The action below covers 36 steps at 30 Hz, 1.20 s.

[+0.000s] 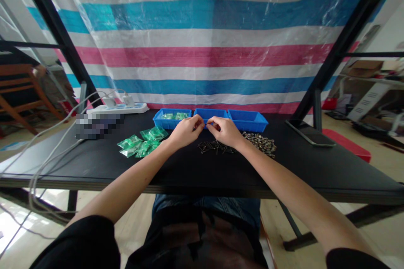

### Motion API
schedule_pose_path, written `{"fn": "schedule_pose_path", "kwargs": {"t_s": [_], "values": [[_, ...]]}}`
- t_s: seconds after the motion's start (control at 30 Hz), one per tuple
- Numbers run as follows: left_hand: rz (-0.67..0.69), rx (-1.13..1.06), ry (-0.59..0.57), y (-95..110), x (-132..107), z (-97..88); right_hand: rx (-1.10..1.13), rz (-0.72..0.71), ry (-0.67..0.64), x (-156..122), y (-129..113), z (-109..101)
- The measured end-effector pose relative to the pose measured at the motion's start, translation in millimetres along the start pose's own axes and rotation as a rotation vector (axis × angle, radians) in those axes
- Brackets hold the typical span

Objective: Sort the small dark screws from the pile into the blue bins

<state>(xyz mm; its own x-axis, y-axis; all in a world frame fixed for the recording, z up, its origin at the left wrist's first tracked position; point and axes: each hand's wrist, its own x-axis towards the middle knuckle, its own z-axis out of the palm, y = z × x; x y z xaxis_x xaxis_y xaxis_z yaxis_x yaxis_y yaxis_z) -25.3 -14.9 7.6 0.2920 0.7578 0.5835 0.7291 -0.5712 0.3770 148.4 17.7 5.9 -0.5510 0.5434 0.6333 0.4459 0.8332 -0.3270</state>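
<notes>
My left hand (186, 132) and my right hand (225, 131) face each other just in front of the middle blue bin (211, 113). Both have thumb and fingers pinched together, and anything between the fingertips is too small to make out. Below them on the black table lies a loose heap of dark screws (216, 147). A pile of small shiny metal pieces (261, 144) sits beside my right wrist. Left of my left hand are several green plastic packets (139, 144). More such packets lie in the left blue bin (158, 122).
The right blue bin (249, 126) joins the row at the back of the table (303, 172). A phone (311, 133) lies at the right. A power strip (137, 108) with white cables and a blurred-out object (99, 125) occupy the left. Striped sheeting (195, 54) hangs behind.
</notes>
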Motion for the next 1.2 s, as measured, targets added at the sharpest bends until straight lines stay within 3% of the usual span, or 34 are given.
{"fn": "schedule_pose_path", "kwargs": {"t_s": [1.2], "values": [[0.003,-0.013,0.016,-3.2,0.2,1.6,0.000,0.009,-0.009,0.3,-1.4,-0.2]]}}
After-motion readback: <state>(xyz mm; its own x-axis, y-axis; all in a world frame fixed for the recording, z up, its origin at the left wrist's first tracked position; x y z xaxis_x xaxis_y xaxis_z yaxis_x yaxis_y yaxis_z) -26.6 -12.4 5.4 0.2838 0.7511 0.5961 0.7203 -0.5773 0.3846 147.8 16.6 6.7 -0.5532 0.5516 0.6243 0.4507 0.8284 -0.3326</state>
